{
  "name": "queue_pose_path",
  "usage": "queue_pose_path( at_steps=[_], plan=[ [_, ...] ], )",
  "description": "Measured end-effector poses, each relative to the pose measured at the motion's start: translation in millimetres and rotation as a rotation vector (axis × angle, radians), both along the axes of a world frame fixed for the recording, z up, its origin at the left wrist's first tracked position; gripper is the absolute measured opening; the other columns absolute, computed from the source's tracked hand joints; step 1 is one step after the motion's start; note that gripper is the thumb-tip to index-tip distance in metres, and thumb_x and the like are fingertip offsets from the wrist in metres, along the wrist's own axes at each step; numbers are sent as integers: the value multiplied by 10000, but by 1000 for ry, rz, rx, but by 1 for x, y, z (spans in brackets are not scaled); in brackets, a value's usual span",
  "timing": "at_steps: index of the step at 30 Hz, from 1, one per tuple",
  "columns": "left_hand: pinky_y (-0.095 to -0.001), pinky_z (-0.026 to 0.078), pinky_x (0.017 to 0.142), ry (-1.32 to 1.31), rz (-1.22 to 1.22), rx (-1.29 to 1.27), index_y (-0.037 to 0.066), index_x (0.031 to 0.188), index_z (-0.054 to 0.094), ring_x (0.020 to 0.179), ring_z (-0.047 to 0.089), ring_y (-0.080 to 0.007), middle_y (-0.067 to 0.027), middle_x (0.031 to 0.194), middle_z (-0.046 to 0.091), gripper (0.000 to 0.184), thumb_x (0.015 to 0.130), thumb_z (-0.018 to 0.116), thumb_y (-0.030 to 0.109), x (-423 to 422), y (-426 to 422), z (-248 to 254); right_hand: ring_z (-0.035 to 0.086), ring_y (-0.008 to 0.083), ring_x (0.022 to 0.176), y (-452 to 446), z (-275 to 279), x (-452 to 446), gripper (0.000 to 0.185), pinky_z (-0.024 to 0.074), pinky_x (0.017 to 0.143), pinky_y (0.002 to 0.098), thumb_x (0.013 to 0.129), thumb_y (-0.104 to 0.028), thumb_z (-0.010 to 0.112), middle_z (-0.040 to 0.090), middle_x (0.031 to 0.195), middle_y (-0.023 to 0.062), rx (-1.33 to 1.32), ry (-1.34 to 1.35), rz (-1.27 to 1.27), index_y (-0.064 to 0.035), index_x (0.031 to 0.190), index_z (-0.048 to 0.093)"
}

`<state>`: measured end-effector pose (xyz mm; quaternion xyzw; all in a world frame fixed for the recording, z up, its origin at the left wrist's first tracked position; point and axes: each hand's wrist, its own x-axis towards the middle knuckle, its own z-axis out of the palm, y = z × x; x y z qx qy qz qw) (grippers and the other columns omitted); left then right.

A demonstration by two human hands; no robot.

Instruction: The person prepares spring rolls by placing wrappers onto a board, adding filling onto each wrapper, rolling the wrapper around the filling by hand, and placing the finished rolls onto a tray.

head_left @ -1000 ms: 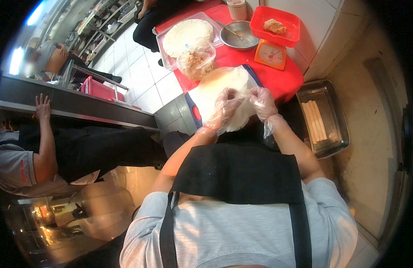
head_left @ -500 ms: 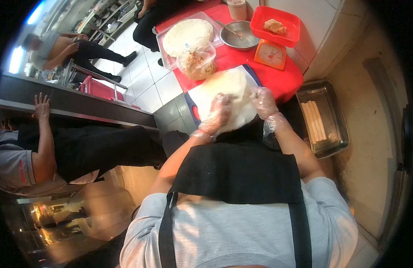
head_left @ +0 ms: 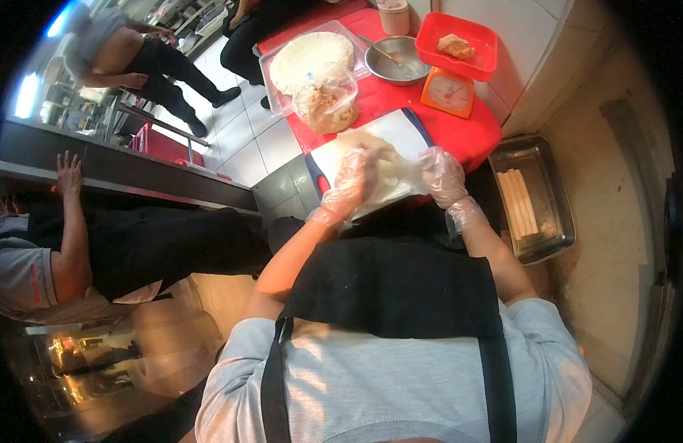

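My left hand (head_left: 354,179), in a clear plastic glove, is closed on the left side of a thin, pale wrapper sheet (head_left: 391,168). On the other side my right hand (head_left: 443,176), also gloved, pinches the sheet's right edge. The sheet lies partly folded over a white cutting board (head_left: 397,130) with dark blue ends, and its near edge hangs toward my apron. Beyond the board is a clear bag of lumpy, light-brown filling (head_left: 323,103). A stack of round pale wrappers (head_left: 312,60) rests on a tray farther back.
An orange kitchen scale (head_left: 446,92) carries a red tub (head_left: 495,52) with some filling. Beside it are a metal bowl (head_left: 389,66) with a spoon and a plastic cup (head_left: 394,16). Pale rolls (head_left: 518,203) lie in a metal pan (head_left: 555,235) at right. Other people stand at left.
The sheet's far part has come down toward me, baring more of the board. My left hand has shifted slightly left. The standing person in the back left has moved nearer.
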<state>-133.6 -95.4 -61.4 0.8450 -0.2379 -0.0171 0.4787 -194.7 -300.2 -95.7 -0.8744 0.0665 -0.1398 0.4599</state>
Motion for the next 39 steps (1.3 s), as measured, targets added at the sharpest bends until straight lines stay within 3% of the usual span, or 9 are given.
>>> queue_pose_path(
  at_steps=[4, 7, 9, 13, 20, 24, 28, 32, 39],
  plan=[
    [-354, 436, 739, -24, -90, 135, 117, 1073, 762, 823, 546, -244, -110, 892, 545, 300, 931, 511, 35, -18, -10, -5, 678, 368, 929, 6, 11, 18, 223, 514, 833, 455, 832, -166, 658, 695, 930, 216, -94, -122, 74, -43, 1011, 704],
    [-392, 464, 796, 155, -24, 255, 100, 1181, 690, 912, 585, -275, -129, 963, 582, 277, 941, 577, 179, -3, 12, -16, 694, 324, 903, -20, -16, 37, 190, 515, 807, 419, 861, -128, 634, 706, 903, 199, 167, -8, 295, -23, 992, 723],
    [-417, 478, 849, -172, -31, 614, 100, 1259, 629, 984, 602, -297, -135, 1004, 604, 396, 915, 652, 295, -2, 30, -12, 693, 285, 870, -21, -33, 38, 197, 516, 791, 392, 886, -128, 611, 713, 898, 184, 447, 53, 252, -10, 1000, 721],
    [-462, 456, 965, -82, 11, 366, 124, 1319, 546, 1119, 595, -333, -160, 1117, 642, 724, 727, 826, 432, -20, 15, 32, 685, 236, 826, -9, 4, 22, 225, 513, 767, 366, 914, -139, 609, 721, 910, 173, 350, 19, 304, 14, 1047, 707],
    [-410, 514, 714, -247, 226, 319, 34, 965, 685, 796, 678, -306, -194, 875, 701, 230, 873, 664, 243, 19, 20, 4, 688, 271, 912, -18, 5, 23, 230, 522, 833, 362, 913, -129, 611, 718, 991, 172, 56, -211, 194, 10, 1075, 697],
    [-358, 474, 586, 70, 294, 11, 27, 861, 712, 614, 617, -230, -97, 656, 636, 173, 839, 565, 114, 20, 43, 32, 642, 128, 911, -69, -22, 32, 227, 528, 823, 297, 914, -72, 606, 697, 1019, 47, 513, 109, 253, 27, 1102, 685],
    [-350, 480, 672, 271, 216, 134, 21, 887, 689, 727, 620, -200, -100, 785, 672, 153, 824, 620, 143, 23, 52, 18, 621, 143, 1040, -69, -29, 51, 555, 499, 915, 313, 791, -121, 760, 659, 1183, 92, 156, 245, 323, 22, 1295, 579],
    [-345, 484, 799, 280, 22, 58, 39, 886, 649, 892, 606, -173, -89, 981, 696, 110, 843, 668, 139, 10, 44, 20, 535, 312, 1269, -19, 27, 60, 920, 391, 1092, 441, 621, -357, 874, 542, 1394, 182, -285, -104, 314, -54, 1407, 505],
    [-298, 486, 876, 435, -121, -268, 50, 982, 620, 986, 601, -155, -58, 1061, 662, 215, 822, 726, 146, 5, 79, 14, 546, 355, 1259, 22, 77, 95, 738, 417, 1070, 446, 659, -390, 804, 594, 1333, 185, -487, 535, 487, -79, 1301, 614]
  ],
)
